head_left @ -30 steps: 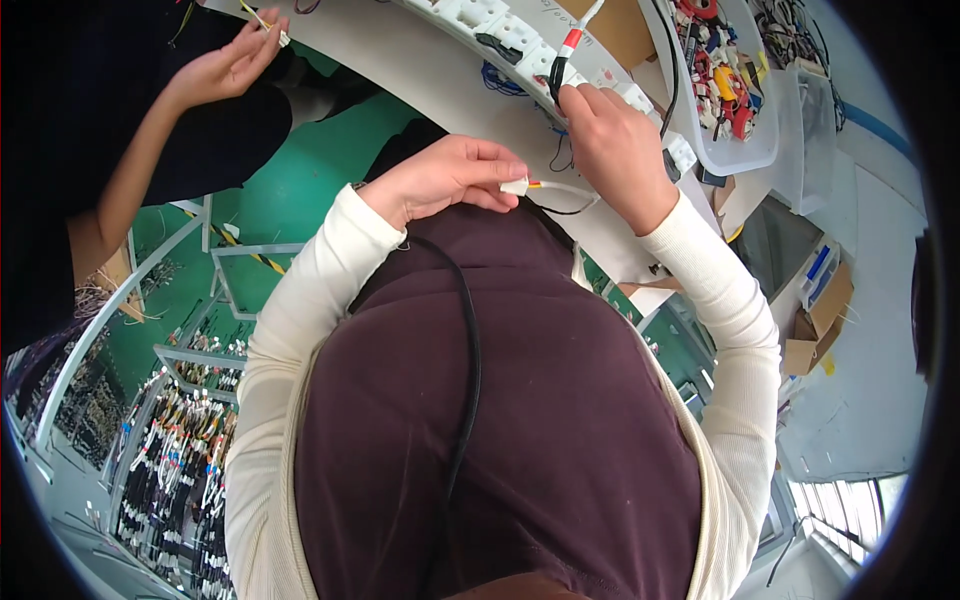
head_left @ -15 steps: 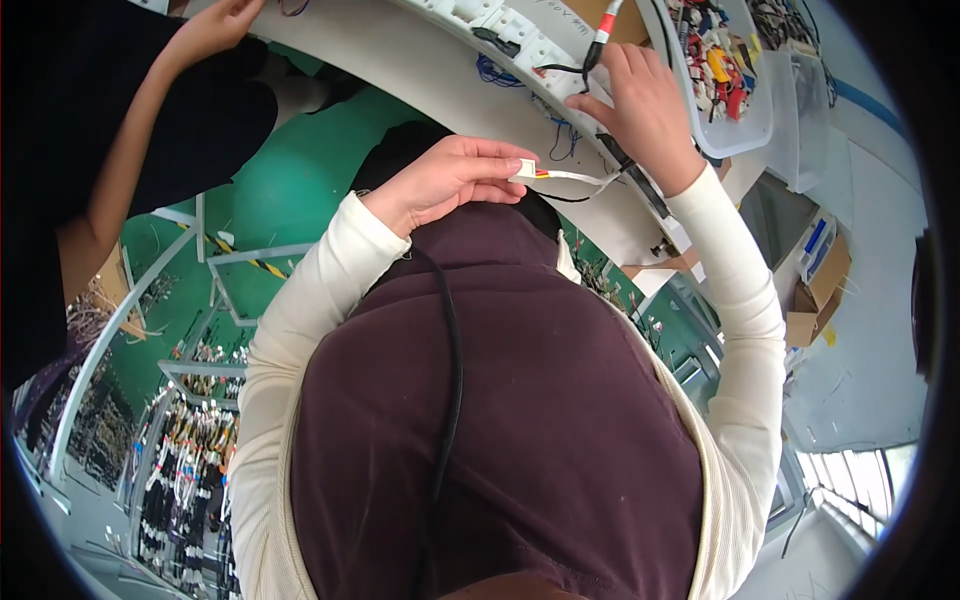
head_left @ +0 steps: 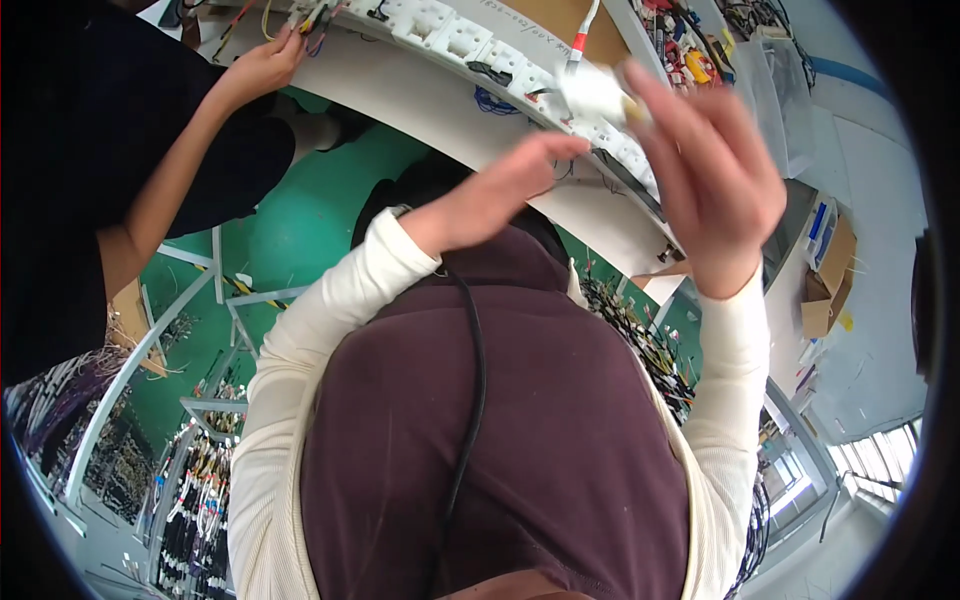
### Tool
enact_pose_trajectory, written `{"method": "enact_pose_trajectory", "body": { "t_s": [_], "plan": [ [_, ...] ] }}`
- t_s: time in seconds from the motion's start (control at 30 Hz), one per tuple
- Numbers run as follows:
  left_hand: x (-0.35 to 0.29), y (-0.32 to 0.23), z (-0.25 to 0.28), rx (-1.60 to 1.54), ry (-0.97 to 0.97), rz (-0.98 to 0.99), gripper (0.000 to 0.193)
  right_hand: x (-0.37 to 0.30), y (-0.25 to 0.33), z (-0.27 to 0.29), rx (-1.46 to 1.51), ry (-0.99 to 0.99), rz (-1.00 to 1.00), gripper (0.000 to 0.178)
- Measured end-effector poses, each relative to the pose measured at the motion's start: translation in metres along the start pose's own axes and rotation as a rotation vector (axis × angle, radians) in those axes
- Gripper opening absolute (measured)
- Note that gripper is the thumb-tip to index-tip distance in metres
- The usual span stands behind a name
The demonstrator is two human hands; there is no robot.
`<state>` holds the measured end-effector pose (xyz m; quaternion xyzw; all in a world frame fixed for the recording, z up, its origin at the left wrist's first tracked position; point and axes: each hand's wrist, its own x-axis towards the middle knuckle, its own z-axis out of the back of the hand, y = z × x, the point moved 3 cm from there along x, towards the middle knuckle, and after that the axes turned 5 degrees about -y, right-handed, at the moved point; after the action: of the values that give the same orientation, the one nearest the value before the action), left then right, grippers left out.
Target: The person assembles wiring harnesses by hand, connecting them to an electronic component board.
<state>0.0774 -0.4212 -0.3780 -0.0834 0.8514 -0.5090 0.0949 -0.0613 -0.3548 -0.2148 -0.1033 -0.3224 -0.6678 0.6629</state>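
1. Some care would help, I'd say: take the blurred white piece [head_left: 590, 97] by its body, without snagging the blocks behind.
2. Left hand [head_left: 490, 195]: fingers stretched forward, blurred; I cannot tell whether they hold anything.
3. Right hand [head_left: 725, 190]: fingers half spread, tips at the white piece; gripped or merely near, I cannot tell.
4. Beyond: white blocks [head_left: 465, 40] line the surface [head_left: 400, 98], near a red-banded cable [head_left: 579, 42].

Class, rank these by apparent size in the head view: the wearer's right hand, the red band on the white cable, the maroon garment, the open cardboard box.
Largest to smallest:
1. Maroon garment
2. Right hand, though blurred
3. Cardboard box
4. Red band
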Motion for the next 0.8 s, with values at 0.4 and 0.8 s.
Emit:
{"method": "enact_pose_trajectory", "body": {
  "t_s": [0.4,0.8],
  "plan": [
    [-0.036,0.029,0.016,0.105,-0.092,0.163,0.027,0.064,-0.043,-0.167,-0.426,0.705,0.383,0.025],
    [-0.214,0.173,0.158,0.539,-0.76,0.355,0.024,0.097,-0.028,-0.202,-0.421,0.743,0.411,0.033]
  ]
}}
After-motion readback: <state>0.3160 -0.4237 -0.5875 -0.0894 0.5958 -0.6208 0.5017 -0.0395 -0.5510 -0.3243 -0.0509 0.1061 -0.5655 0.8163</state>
